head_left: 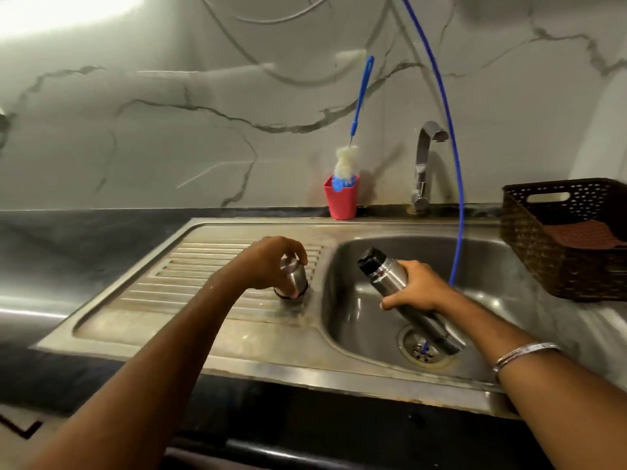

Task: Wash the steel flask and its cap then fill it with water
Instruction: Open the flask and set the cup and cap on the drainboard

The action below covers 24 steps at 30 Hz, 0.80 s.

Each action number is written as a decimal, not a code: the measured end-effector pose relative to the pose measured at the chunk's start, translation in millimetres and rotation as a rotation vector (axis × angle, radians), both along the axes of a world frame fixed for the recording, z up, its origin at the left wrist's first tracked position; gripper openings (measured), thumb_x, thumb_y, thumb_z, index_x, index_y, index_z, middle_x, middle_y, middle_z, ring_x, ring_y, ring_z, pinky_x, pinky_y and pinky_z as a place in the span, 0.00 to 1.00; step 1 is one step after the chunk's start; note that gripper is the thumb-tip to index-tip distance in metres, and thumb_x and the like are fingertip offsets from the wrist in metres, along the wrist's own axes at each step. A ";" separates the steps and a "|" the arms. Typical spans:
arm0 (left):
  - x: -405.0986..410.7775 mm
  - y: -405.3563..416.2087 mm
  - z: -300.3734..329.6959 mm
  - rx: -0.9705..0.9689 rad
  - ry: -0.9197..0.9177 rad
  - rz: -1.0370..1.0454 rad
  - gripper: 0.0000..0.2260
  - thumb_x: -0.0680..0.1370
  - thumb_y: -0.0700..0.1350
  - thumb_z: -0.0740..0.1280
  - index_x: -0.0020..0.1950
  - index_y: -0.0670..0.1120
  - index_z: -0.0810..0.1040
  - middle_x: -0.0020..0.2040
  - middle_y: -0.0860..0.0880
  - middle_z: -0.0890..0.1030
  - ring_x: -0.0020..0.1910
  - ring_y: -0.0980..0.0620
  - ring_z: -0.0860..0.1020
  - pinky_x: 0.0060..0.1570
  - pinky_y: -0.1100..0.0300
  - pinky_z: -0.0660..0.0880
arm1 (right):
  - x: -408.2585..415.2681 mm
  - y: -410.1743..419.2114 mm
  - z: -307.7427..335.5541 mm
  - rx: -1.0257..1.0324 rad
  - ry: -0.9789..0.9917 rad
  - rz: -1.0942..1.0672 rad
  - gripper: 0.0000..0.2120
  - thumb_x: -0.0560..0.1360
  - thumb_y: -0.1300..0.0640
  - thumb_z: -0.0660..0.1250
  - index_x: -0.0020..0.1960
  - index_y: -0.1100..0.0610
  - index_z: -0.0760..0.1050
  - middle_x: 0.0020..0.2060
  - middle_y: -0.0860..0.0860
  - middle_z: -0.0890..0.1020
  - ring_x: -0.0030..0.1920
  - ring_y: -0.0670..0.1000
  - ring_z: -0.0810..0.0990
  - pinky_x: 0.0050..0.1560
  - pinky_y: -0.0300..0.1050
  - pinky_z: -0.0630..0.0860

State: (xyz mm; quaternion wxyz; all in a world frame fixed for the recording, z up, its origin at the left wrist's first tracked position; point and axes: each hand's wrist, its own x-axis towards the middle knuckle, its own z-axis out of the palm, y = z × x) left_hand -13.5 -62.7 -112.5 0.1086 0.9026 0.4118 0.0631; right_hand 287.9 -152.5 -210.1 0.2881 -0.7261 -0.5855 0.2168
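My right hand [412, 286] grips the steel flask [390, 278] around its middle, tilted over the sink basin [356, 320], its black neck pointing up and left and its base low near the drain [424, 351]. My left hand [271, 262] holds the steel cap [293, 276] from above, the cap standing on the ribbed drainboard [190, 276] right beside the basin's edge. The flask's mouth carries a black stopper; whether it is sealed cannot be told.
A steel tap [424, 164] stands behind the basin, with a blue hose [454, 171] hanging down into it. A red cup [341, 201] holds a blue-handled bottle brush [346, 161] at the back rim. A brown woven basket [566, 235] sits at the right.
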 end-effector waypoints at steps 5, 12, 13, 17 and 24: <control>-12.8 -0.5 -1.5 -0.094 0.085 -0.007 0.25 0.64 0.43 0.83 0.57 0.57 0.79 0.56 0.54 0.80 0.52 0.51 0.78 0.52 0.54 0.79 | 0.5 -5.8 4.4 0.023 0.021 -0.001 0.27 0.51 0.45 0.83 0.48 0.47 0.78 0.42 0.46 0.84 0.43 0.48 0.83 0.44 0.45 0.80; 25.7 -11.2 5.3 -0.028 -0.207 -0.157 0.39 0.67 0.61 0.79 0.75 0.55 0.71 0.71 0.56 0.75 0.69 0.56 0.73 0.72 0.52 0.70 | 0.8 -5.0 7.4 0.058 0.158 -0.027 0.28 0.53 0.49 0.84 0.50 0.48 0.78 0.43 0.47 0.84 0.43 0.48 0.83 0.43 0.45 0.81; 42.7 -14.3 1.8 -0.064 -0.436 -0.177 0.33 0.69 0.61 0.78 0.72 0.54 0.75 0.67 0.56 0.78 0.66 0.59 0.76 0.70 0.53 0.73 | 1.4 -5.4 7.6 0.070 0.192 -0.034 0.28 0.53 0.50 0.84 0.50 0.49 0.79 0.43 0.47 0.84 0.43 0.49 0.84 0.44 0.47 0.82; 105.0 -25.1 -11.8 -0.420 -0.824 -0.167 0.24 0.72 0.50 0.78 0.68 0.52 0.79 0.65 0.53 0.81 0.66 0.57 0.78 0.66 0.62 0.74 | 0.2 -10.8 16.8 0.094 0.346 0.036 0.23 0.59 0.60 0.83 0.51 0.52 0.79 0.41 0.49 0.85 0.41 0.49 0.84 0.41 0.44 0.81; 157.2 -22.2 -41.9 -0.711 -0.992 -0.213 0.37 0.73 0.58 0.73 0.78 0.67 0.59 0.82 0.54 0.58 0.76 0.50 0.64 0.70 0.50 0.69 | -3.1 -15.7 22.0 -0.055 0.512 0.212 0.23 0.60 0.60 0.81 0.53 0.60 0.80 0.47 0.62 0.85 0.49 0.63 0.84 0.57 0.64 0.80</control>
